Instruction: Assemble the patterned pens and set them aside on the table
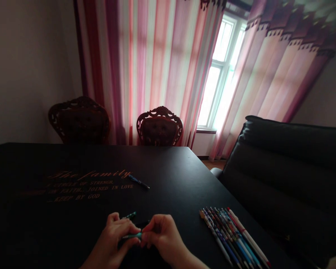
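Head view: left hand (112, 238) and right hand (164, 233) pinch a teal pen (132, 235) pointing left.

Home dining room: black table (168, 168), carved chairs (159, 127), striped curtains (154, 67).

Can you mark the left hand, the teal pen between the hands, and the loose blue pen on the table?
Left hand (114, 237): head view, back of the hand.
Teal pen (133, 236): head view, exposed barrel.
Blue pen (138, 182): head view, middle of the barrel.

Black table (182, 186): gold motto (84, 185), lone blue pen (139, 182), row of patterned pens (232, 237).
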A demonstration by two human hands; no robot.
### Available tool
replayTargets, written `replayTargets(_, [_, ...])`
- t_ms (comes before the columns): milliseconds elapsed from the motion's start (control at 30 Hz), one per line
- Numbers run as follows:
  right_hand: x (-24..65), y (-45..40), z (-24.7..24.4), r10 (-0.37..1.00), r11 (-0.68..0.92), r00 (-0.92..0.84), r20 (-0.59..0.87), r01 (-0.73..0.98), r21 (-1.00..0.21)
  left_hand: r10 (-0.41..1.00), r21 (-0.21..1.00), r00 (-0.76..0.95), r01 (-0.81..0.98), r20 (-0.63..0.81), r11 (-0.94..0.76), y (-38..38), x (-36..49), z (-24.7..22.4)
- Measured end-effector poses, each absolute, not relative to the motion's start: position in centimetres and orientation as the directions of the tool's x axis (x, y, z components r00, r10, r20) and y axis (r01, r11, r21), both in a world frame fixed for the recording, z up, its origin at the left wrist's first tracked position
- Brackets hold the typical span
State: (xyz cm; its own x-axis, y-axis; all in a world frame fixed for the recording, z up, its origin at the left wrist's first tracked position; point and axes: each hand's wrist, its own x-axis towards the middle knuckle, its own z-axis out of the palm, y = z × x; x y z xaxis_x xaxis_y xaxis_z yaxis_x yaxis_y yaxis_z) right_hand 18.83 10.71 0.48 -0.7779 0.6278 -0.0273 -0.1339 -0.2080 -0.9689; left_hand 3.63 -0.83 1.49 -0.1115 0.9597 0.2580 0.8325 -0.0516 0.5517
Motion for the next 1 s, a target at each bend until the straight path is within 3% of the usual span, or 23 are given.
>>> replayTargets(200, [19.0,11.2,0.6,0.575,-0.068,-0.811,0.107,-0.178,-0.982,0.958,0.498,-0.089,0.865,0.274,-0.062,-0.9,3.2,1.0])
replayTargets(400, [21.2,15.8,1.9,0.704,0.210,-0.672,0.230,-0.112,-0.971,0.933,0.374,-0.225,0.921,0.281,0.109,-0.8,1.2,2.3])
replayTargets(733, [22.2,19.1,1.4,0.708,0.246,-0.675,0.209,-0.042,-0.968,0.918,0.281,-0.227,0.950,0.326,0.135,-0.8,0.6,2.1])
replayTargets(867, [22.3,18.8,1.7,0.708,0.251,-0.675,0.208,-0.035,-0.967,0.868,0.269,-0.290,0.944,0.403,0.191,-0.7,0.0,1.9])
replayTargets(1000, [22.2,18.5,1.9,0.713,0.232,-0.673,0.196,-0.037,-0.972,0.871,0.286,-0.298,0.939,0.392,0.192,-0.7,-0.1,2.0])
